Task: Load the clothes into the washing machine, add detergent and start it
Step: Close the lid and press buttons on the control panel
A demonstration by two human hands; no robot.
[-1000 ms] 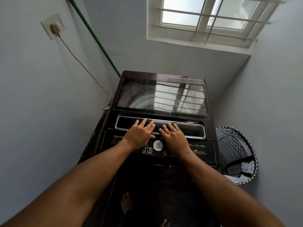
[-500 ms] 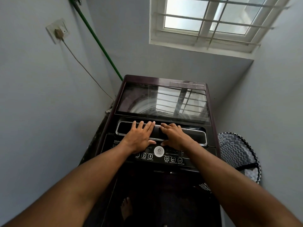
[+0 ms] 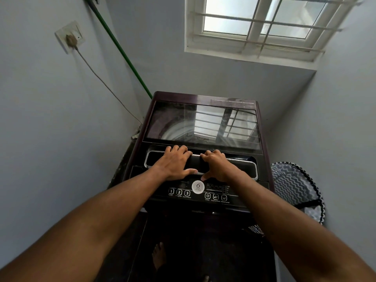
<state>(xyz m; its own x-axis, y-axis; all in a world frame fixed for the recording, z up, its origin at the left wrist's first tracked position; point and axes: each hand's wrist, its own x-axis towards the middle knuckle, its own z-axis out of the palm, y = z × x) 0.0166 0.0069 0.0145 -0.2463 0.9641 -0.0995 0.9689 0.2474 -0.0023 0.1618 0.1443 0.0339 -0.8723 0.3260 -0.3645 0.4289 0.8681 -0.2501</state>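
A dark maroon top-loading washing machine (image 3: 262, 110) stands in a narrow corner, its glass lid (image 3: 183, 121) down and reflecting the window. Both my hands grip the lid's chrome-rimmed handle (image 3: 242, 165) at the front. My left hand (image 3: 175, 162) has its fingers curled over the handle's far edge and its thumb under the near edge. My right hand (image 3: 218, 165) grips beside it the same way. Below the hands lies the control panel (image 3: 199, 190) with numbered buttons and a round white badge. No clothes or detergent are visible.
A laundry basket (image 3: 295, 188) with a grey zigzag pattern stands right of the machine against the wall. A green pipe (image 3: 122, 51) runs down the back-left corner. A wall socket (image 3: 70, 36) with a plugged cable is on the left wall. A barred window (image 3: 262, 23) is above. My bare foot (image 3: 158, 255) shows below.
My fingers went from lying flat on the lid handle to curling around it, with thumbs tucked under the near edge. The view has tilted so the control panel now shows below my hands.
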